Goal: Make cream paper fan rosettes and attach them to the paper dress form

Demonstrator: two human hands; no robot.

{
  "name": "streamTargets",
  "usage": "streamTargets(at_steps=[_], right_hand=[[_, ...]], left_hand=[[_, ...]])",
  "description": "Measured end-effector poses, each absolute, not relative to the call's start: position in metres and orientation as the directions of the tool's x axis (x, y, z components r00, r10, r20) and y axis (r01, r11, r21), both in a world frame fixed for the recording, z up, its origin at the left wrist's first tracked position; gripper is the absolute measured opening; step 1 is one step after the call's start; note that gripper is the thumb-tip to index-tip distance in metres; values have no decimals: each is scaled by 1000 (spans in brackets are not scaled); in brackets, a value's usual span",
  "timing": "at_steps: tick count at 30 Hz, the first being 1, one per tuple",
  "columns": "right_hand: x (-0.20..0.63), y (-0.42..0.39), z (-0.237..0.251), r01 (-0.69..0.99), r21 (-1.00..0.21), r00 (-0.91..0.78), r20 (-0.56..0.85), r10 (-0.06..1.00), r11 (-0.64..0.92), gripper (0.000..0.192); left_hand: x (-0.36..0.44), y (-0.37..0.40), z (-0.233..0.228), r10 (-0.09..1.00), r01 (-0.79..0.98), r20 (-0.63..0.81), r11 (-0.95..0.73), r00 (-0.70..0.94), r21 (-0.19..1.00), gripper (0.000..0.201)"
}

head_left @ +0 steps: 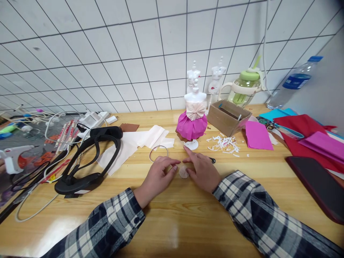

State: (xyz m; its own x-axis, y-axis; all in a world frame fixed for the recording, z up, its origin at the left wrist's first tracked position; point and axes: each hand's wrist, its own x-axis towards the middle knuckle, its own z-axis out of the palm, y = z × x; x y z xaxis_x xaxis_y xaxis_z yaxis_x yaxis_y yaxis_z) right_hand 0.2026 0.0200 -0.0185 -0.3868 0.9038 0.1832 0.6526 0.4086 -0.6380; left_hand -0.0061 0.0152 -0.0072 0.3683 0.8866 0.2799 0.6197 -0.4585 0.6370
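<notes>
On the wooden table lies a small translucent whitish disc [184, 172] between my hands. My right hand [202, 170] has its thumb at the disc's right edge, while its index finger stretches toward a white round base [191, 144]. My left hand [158, 175] rests just left of the disc, thumb and index finger apart, seemingly holding nothing. Above the base stands a white miniature dress form [195, 97] wearing a bright pink crepe-paper skirt [190, 126] and a pale pink pleated fan top [196, 110]. The end of a dark object [213, 160] pokes out behind my right hand.
A thin hoop [149, 154] and pale paper [126, 145] lie left, near a black headset strap [115, 157]. A person's hand [2, 166] holds a glue gun [13, 157]. Rightward are paper shreds [224, 144], a cardboard box [225, 120], pink paper [258, 135] and a phone [317, 186].
</notes>
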Motion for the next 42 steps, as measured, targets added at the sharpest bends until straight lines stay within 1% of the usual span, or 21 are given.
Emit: streamTargets(at_steps=[4, 7, 9, 11, 14, 18, 20, 22, 24, 27, 29, 31, 33, 36, 39, 41, 42], right_hand=[[203, 19, -18, 589, -703, -395, 179, 901, 398, 83], [205, 19, -19, 548, -749, -372, 182, 910, 373, 85], [205, 18, -20, 537, -754, -356, 205, 912, 378, 84], [204, 17, -21, 551, -732, -370, 216, 903, 401, 85], [202, 14, -20, 581, -697, -421, 183, 888, 419, 85], [202, 14, -18, 547, -745, -428, 142, 893, 381, 83], [202, 14, -17, 512, -780, -426, 134, 895, 360, 82], [202, 13, -15, 468, -815, -409, 144, 901, 343, 78], [200, 11, -13, 416, -851, -362, 168, 917, 320, 75], [198, 7, -10, 343, -899, -269, 184, 946, 272, 73], [197, 6, -9, 296, -928, -227, 163, 960, 228, 74], [196, 6, -9, 250, -953, -204, 123, 971, 174, 75], [196, 7, -10, 214, -968, -193, 88, 977, 129, 75], [195, 8, -11, 182, -979, -193, 60, 979, 96, 76], [195, 8, -14, 155, -986, -215, 30, 976, 65, 76], [196, 8, -15, 165, -984, -206, 37, 978, 72, 73], [198, 8, -15, 191, -976, -180, 74, 981, 109, 68]], left_hand=[[-5, 15, -6, 894, 633, 253, -442, 371, 635, 21], [-4, 13, -7, 903, 695, 195, -420, 382, 584, 25], [-2, 11, -7, 911, 752, 162, -405, 379, 521, 31], [-1, 9, -8, 915, 785, 146, -399, 377, 474, 35], [0, 8, -8, 910, 792, 138, -408, 390, 454, 35], [-1, 7, -8, 901, 790, 140, -428, 410, 440, 36], [-1, 7, -7, 899, 788, 138, -432, 416, 439, 40], [0, 7, -7, 899, 767, 144, -430, 414, 476, 46], [0, 7, -7, 900, 714, 152, -418, 408, 561, 45], [1, 7, -7, 903, 612, 165, -394, 396, 686, 24], [1, 7, -6, 906, 562, 178, -381, 383, 734, 14], [1, 7, -6, 909, 535, 190, -377, 372, 756, 12], [1, 7, -5, 910, 544, 188, -376, 371, 750, 14], [1, 7, -3, 915, 570, 170, -365, 366, 736, 15], [1, 7, -2, 920, 553, 160, -346, 357, 758, 13], [1, 8, -1, 921, 532, 141, -329, 363, 780, 13], [1, 8, 0, 923, 525, 129, -317, 363, 790, 13]])
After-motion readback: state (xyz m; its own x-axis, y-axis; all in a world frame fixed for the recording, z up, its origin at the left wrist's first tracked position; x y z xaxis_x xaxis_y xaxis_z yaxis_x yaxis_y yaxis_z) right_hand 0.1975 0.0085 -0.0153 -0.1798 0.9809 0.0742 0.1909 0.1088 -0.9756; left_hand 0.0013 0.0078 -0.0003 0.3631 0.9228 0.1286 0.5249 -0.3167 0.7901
